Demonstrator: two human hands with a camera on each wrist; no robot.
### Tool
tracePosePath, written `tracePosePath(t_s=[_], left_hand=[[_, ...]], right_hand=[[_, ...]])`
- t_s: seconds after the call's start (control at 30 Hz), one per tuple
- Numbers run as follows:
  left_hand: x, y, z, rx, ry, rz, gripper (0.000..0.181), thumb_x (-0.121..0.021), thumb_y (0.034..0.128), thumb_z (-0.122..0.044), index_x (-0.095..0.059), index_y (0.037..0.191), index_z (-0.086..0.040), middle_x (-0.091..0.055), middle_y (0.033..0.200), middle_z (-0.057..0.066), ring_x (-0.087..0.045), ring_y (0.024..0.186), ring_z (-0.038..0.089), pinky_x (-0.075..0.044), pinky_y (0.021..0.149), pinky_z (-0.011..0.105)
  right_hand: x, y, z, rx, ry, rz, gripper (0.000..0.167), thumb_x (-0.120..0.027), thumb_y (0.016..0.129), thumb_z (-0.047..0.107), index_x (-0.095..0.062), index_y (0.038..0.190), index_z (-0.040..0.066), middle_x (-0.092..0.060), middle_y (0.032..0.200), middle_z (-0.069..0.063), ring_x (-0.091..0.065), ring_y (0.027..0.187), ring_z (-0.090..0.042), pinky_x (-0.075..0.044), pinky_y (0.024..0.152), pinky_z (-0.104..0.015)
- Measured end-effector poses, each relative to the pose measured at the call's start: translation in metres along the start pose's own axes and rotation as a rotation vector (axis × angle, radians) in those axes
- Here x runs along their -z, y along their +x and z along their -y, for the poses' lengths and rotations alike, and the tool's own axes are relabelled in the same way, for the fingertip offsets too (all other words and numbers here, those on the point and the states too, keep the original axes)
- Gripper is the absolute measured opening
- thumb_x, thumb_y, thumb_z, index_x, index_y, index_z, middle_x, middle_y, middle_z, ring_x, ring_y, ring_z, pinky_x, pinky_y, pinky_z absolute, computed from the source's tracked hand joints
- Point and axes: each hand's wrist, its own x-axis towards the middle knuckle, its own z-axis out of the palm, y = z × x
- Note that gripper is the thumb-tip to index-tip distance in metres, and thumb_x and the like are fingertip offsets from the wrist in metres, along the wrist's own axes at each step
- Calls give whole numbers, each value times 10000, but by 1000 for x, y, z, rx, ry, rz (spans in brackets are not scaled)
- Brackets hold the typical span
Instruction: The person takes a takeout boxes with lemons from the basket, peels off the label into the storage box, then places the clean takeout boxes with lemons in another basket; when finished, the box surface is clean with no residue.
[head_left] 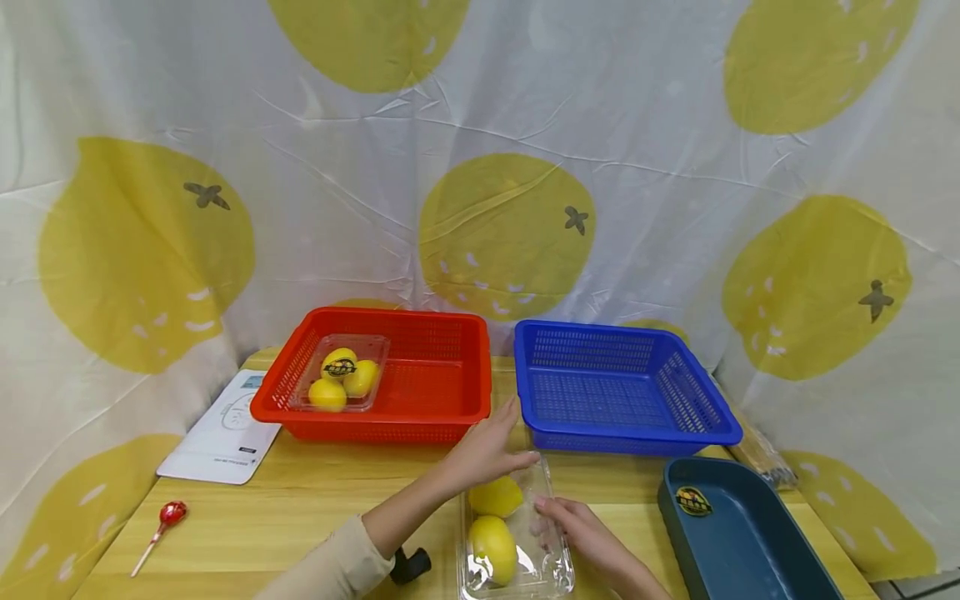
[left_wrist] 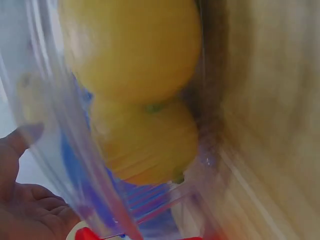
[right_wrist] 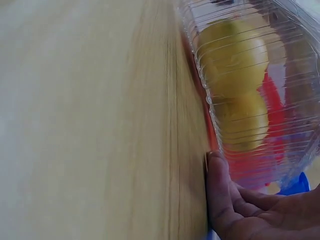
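A clear plastic box [head_left: 547, 575] lies at the front middle of the table in the head view, with two yellow lemons [head_left: 492, 550] showing inside. My left hand [head_left: 483, 450] reaches over its far end, fingers extended and thumb apart. In the left wrist view, that thumb touches the plastic and the palm is turned up with relaxed fingers. My right hand [head_left: 581, 533] grips the box's right side, its thumb at the upper edge. In the right wrist view, the fingers [right_wrist: 218, 175] lie at the box's ribbed edge, close to the tabletop.
Behind stand a red basket [head_left: 375, 427], holding a labelled box of lemons [head_left: 362, 379], and a blue basket [head_left: 622, 437]. A dark teal tray [head_left: 750, 533] with a round black label [head_left: 693, 501] sits right. A lollipop [head_left: 172, 512] and white printed sheet [head_left: 217, 437] lie left.
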Motion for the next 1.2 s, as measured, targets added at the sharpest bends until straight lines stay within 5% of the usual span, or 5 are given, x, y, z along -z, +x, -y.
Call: tracePosePath(t_s=[0.27, 0.43, 0.8, 1.2], left_hand=[[-13, 40, 4, 156, -111, 51, 1014, -669, 870, -490, -81, 1562, -40, -53, 1653, 117, -137, 1513, 344, -199, 1202, 559], [-15, 53, 4, 167, -94, 77, 1064, -639, 851, -579, -44, 1567, -65, 13, 1660, 84, -105, 1515, 356, -208, 1198, 565], [-18, 62, 6, 202, -151, 75, 1094, -612, 835, -638, -33, 1569, -70, 35, 1661, 81, -128, 1521, 314, -272, 1176, 557], [-30, 63, 16, 147, -223, 4, 1079, -639, 836, -602, -69, 1561, -41, 34, 1663, 74, -241, 1486, 346, -331, 1150, 541]], right_hand=[[-1, 0, -1, -14, 10, -1, 543, -411, 1031, 389, -538, 1172, -120, -651, 914, -23, -589, 770, -120, -531, 736, -276], [-3, -1, -2, -21, 26, -6, 530, -441, 1022, 386, -535, 1167, -115, -656, 907, -18, -584, 744, -100, -535, 719, -258], [-3, 0, -1, -34, 27, -19, 546, -434, 1023, 391, -535, 1185, -121, -661, 916, -18, -596, 757, -104, -540, 726, -264], [-3, -1, 0, -39, 5, -35, 561, -443, 1014, 400, -550, 1170, -128, -671, 926, -52, -594, 781, -126, -532, 727, -273]])
